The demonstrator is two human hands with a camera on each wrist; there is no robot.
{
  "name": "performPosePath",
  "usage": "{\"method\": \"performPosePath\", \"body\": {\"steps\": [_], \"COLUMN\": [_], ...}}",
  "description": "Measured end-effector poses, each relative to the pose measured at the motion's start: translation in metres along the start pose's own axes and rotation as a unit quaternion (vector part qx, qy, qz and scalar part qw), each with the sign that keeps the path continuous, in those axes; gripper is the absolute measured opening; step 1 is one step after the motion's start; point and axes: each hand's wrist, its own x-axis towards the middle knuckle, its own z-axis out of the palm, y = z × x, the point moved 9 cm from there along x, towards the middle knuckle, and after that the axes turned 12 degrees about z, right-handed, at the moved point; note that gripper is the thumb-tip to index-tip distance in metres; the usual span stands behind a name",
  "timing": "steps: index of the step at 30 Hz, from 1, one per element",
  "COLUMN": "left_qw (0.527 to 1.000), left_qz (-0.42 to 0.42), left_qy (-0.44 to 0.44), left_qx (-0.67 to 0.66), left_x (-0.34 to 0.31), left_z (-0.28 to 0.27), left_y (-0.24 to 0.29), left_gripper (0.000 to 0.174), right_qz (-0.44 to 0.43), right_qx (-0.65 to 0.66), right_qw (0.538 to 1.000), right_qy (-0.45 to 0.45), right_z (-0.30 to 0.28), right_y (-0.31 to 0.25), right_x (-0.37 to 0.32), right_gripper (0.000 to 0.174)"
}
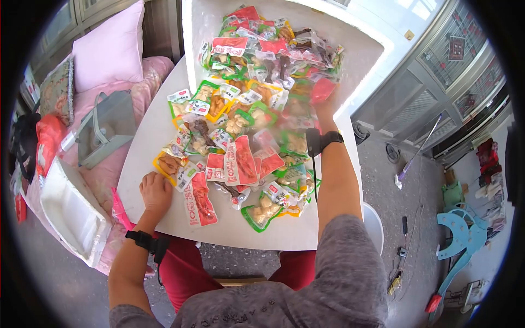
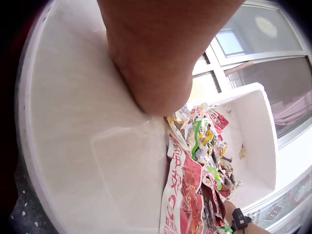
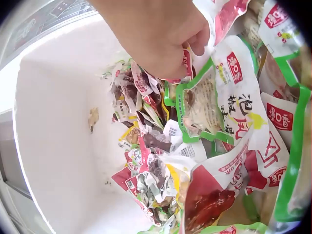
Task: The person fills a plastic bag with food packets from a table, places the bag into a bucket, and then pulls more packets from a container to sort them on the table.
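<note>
My left hand [image 1: 156, 192] rests on the table at the near left, its fingers loosely bent beside a yellow-edged snack packet [image 1: 170, 163]. Only its rounded side shows in the left wrist view. At the right of the heap, my right hand [image 3: 156, 41] reaches to the mouth of a white foam box [image 3: 58, 112], and its curled fingers pinch a packet with a red label [image 3: 187, 64]. Its fingertips are partly hidden there. Around it lie vacuum-sealed packets, among them a green-edged one [image 3: 200, 105] just below the hand. Flat red-and-white packets [image 1: 242, 161] lie nearer my body.
The foam box opens toward me, with packets heaped from inside it onto the white table [image 1: 284, 232]. On the pink-covered bed at left are an empty-looking foam tray [image 1: 74, 210], a grey basket [image 1: 109, 131] and a pillow [image 1: 109, 46]. A white bucket [image 1: 373, 227] stands by the table's right edge.
</note>
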Motion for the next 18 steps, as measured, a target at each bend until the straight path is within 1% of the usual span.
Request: {"method": "performPosePath", "body": {"steps": [4,7,9,11,14,17,18], "left_qw": [1.0,1.0,1.0,1.0,1.0,1.0,1.0], "left_qz": [-0.002,0.002,0.002,0.005,0.01,0.008,0.008], "left_qy": [-0.002,-0.002,0.001,0.006,0.012,0.01,0.01], "left_qx": [0.0,-0.002,-0.003,-0.003,0.003,0.004,0.003], "left_x": [0.0,-0.001,-0.001,-0.001,-0.001,-0.001,-0.001], "left_z": [-0.001,0.0,-0.002,-0.003,-0.003,-0.003,-0.004], "left_y": [0.002,0.001,0.002,0.004,0.004,0.005,0.006], "left_gripper": [0.016,0.016,0.016,0.016,0.016,0.015,0.015], "right_qz": [0.002,-0.01,-0.031,0.052,0.174,0.28,0.26], "right_qx": [0.138,0.186,0.212,0.302,0.43,0.296,0.307], "right_qw": [0.99,0.981,0.975,0.951,0.886,0.907,0.909], "right_qy": [0.032,0.048,0.066,0.046,0.012,-0.104,-0.113], "right_z": [-0.015,-0.015,-0.017,-0.009,0.013,0.009,0.015], "right_y": [-0.009,-0.013,-0.008,0.026,0.063,0.026,0.033], "right_x": [-0.017,-0.02,-0.014,0.002,0.016,-0.037,-0.029], "right_gripper": [0.011,0.01,0.014,0.01,0.006,0.002,0.003]}}
